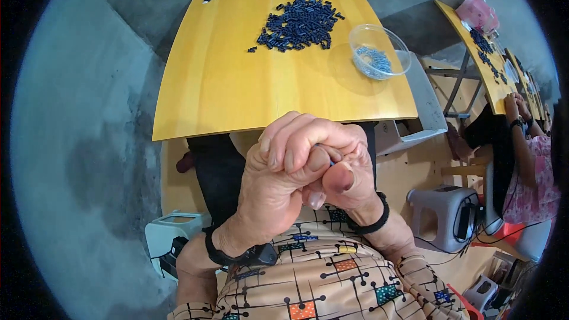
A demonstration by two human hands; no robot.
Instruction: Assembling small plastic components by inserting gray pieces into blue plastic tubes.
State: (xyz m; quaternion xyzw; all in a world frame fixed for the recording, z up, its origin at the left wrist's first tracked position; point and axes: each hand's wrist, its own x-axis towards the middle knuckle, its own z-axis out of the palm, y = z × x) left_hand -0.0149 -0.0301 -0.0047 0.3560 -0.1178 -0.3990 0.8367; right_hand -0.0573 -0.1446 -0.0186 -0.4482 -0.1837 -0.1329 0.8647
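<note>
On the near side of the desk [201, 95], my left hand [267, 186] and right hand [347, 148] clamp together on a blue piece [332, 163], its long axis hidden.

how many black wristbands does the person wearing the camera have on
2: a bulky wristband at the wrist of the left hand, and a slimmer band at that of the right hand. Any higher up may be hidden.

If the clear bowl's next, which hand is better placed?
Probably the right hand: the clear bowl stands toward the right side of the table, nearer to it than to the left hand. Both are clasped together, though, so it would likely need to come free first.
</note>
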